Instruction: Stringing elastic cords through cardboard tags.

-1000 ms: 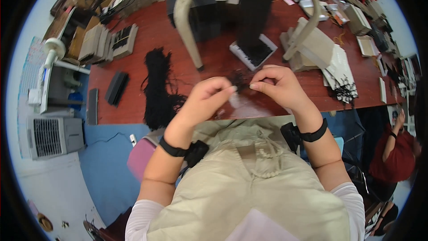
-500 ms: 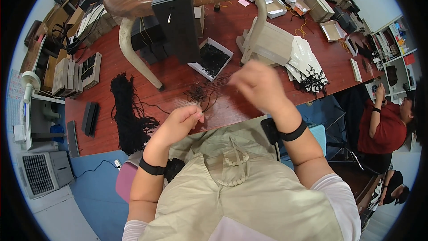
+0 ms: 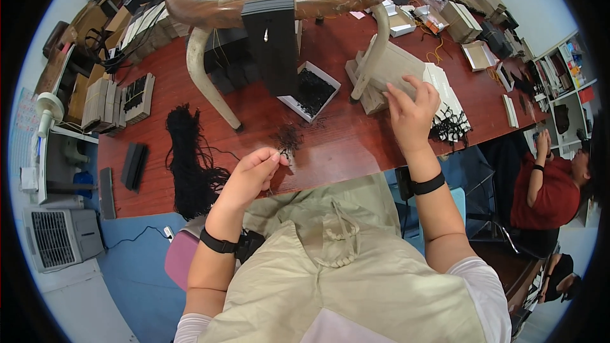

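Observation:
My left hand (image 3: 256,173) is closed in a pinch at the table's front edge, with a thin black cord (image 3: 284,154) between thumb and fingers. Just beyond it, small black cord scraps (image 3: 289,136) lie scattered on the table. My right hand (image 3: 414,111) is raised with its fingers apart and holds nothing. Behind that hand rests a stack of grey cards (image 3: 401,60), and beside it are pale cards with knotted black cord ends (image 3: 450,126). A thick bundle of black cords (image 3: 187,165) lies to the left of my left hand. The white box (image 3: 327,103) holds a heap of black bits.
A brown-topped stool (image 3: 216,0) stands on the table, a black block (image 3: 270,51) with a small metal piece fixed at its front. Left are banded card stacks (image 3: 101,105) and a black bar (image 3: 135,165). A person in red (image 3: 549,190) sits at right.
My right hand has moved away to the right and its fingers have spread. My left hand stays near the table edge, still pinching the cord. The view has shifted slightly.

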{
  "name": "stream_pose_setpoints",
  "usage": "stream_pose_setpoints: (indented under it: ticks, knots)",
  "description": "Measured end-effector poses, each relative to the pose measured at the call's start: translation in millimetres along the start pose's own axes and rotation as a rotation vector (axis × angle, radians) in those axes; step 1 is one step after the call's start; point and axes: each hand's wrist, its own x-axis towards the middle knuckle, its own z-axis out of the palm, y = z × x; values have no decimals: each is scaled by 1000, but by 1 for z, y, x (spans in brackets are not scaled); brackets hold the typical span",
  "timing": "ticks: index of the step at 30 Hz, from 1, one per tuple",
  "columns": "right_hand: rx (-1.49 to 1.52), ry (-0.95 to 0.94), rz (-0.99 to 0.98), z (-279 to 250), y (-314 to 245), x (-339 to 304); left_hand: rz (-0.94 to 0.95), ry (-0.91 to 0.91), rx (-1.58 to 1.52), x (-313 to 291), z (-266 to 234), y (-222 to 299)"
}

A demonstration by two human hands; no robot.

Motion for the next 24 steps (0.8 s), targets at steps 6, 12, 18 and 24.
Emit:
stream_pose_setpoints:
  ticks: [6,12,18,24]
  knots:
    - [64,-87,138,1,2,26,76,39,67,-11,-2,9]
    - [1186,152,551,-56,-3,68,237,36,38,-15,-7,18]
    - [1676,-317,410,-91,-135,101,229,-36,56,-27,0,60]
    - [1510,-242,357,-73,-145,92,741,30,286,-56,32,120]
